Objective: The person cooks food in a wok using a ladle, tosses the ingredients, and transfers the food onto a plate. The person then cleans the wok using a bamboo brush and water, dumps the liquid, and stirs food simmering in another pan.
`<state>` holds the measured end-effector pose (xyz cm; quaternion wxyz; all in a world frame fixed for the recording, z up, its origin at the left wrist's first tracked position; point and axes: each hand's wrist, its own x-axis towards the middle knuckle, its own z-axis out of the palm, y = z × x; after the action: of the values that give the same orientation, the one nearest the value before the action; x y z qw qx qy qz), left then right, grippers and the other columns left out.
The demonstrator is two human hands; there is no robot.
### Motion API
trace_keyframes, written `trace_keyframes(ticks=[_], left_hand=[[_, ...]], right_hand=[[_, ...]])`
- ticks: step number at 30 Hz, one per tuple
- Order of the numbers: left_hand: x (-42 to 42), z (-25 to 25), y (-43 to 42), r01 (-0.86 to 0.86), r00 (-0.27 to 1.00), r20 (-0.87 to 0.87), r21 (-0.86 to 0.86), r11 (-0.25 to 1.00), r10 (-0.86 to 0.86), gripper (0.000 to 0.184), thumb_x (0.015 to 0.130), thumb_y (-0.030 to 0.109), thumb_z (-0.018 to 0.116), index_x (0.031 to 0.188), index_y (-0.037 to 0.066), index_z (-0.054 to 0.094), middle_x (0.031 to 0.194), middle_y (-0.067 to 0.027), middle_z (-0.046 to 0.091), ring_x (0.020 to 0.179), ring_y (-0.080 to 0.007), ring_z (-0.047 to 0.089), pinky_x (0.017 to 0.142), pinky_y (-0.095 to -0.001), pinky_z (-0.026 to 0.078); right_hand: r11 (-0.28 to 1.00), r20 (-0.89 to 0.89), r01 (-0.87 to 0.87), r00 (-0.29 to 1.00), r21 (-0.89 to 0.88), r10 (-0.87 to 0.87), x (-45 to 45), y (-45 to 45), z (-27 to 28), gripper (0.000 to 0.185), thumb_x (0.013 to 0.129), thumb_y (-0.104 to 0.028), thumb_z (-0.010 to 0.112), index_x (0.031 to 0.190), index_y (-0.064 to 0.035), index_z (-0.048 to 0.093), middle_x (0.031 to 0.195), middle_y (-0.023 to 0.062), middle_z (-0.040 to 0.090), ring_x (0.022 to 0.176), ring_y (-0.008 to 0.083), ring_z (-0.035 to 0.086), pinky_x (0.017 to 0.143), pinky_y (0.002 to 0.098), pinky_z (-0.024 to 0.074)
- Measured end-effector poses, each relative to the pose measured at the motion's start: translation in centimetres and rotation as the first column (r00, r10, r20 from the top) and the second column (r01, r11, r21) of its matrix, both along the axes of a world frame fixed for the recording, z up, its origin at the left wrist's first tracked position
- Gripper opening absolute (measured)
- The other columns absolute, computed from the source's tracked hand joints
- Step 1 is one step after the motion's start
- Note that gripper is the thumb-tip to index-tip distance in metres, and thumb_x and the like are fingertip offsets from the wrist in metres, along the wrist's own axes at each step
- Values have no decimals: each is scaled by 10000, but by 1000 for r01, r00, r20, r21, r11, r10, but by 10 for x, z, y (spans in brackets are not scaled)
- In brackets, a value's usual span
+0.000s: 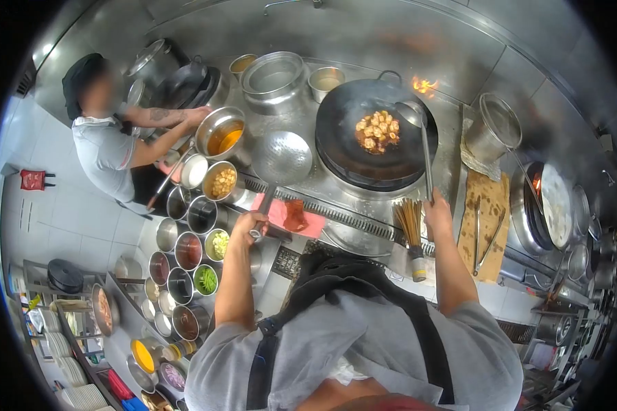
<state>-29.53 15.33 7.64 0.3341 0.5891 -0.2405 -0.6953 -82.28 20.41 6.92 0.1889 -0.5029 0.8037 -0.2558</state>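
My left hand (249,227) is closed round the handle of a perforated skimmer (282,157), whose round bowl lies over the steel stove top, left of the wok. The ladle (410,114) has its long handle in my right hand (439,214), and its bowl rests inside the right side of the black wok (341,152). Browned food chunks (377,131) sit in dark sauce in the middle of the wok. Beside my right hand stands a bamboo wok brush (409,226). A pink cloth (313,222) with a reddish-brown patch lies near my left hand.
Flames (424,85) rise behind the wok. At left, a co-worker (103,151) reaches to a pot of orange liquid (224,140). Several ingredient containers (188,250) stand left of me. Tongs (490,240) lie on stained cardboard (472,205) at right, near another wok (552,205).
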Motion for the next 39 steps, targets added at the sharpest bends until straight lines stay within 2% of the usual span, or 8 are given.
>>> trace_keyframes(ticks=[4,8,12,20,24,26,28,39], left_hand=[[37,-25,-22,100,995,-32,42,994,-99,99,758,46,626,791,-21,561,652,-123,575,486,-211,559,443,-325,468],[30,-34,-36,341,821,491,-11,940,-292,396,742,221,663,1010,-61,594,910,-218,625,806,-313,625,709,-372,511],[-19,-59,-35,589,391,891,-51,807,-229,698,687,405,703,1195,-52,559,1171,-270,587,1108,-362,574,935,-375,459],[-81,-112,-20,524,426,879,-45,850,-216,568,638,287,743,1072,-21,543,1099,-231,619,1029,-367,600,879,-424,483],[-75,-115,-24,515,585,792,-199,833,-172,566,702,195,706,1193,24,483,1013,-185,634,934,-292,637,832,-395,502],[-75,-102,-38,212,951,-175,-237,948,-256,462,769,140,644,1201,53,501,944,-119,624,828,-224,627,776,-370,510],[-83,-69,-45,155,853,-474,-166,974,-217,362,820,103,578,1175,58,521,896,-62,590,725,-166,571,728,-333,499],[-212,-24,-71,167,951,-257,-42,985,-172,286,952,379,460,1011,119,564,824,-9,602,691,-161,572,610,-342,429]], right_hand=[[988,249,-103,966,114,72,41,-41,31,567,805,-139,521,1357,-38,431,864,249,643,629,292,658,658,406,514],[920,-338,-377,883,-102,325,33,-26,13,565,792,-124,590,1342,-190,477,846,195,663,727,350,643,672,432,520],[937,-357,-271,872,220,336,9,17,51,577,785,-108,592,1334,-251,486,948,205,651,841,372,624,734,460,507],[978,-318,-209,927,6,200,-1,106,55,579,778,-60,629,1336,-131,491,752,198,612,661,351,612,637,425,491],[974,139,108,981,200,-137,14,136,36,572,808,-113,634,1352,-83,457,701,208,570,647,304,575,654,402,462],[984,211,146,964,100,-164,17,149,28,551,819,-113,630,1346,-88,473,632,161,534,562,245,533,589,377,453],[977,302,171,932,128,-203,30,152,49,534,831,-107,613,1349,-97,481,586,107,511,489,177,487,520,346,429],[982,293,141,940,128,-174,23,162,64,524,830,-85,610,1341,-82,491,595,60,501,485,132,460,486,306,396]])
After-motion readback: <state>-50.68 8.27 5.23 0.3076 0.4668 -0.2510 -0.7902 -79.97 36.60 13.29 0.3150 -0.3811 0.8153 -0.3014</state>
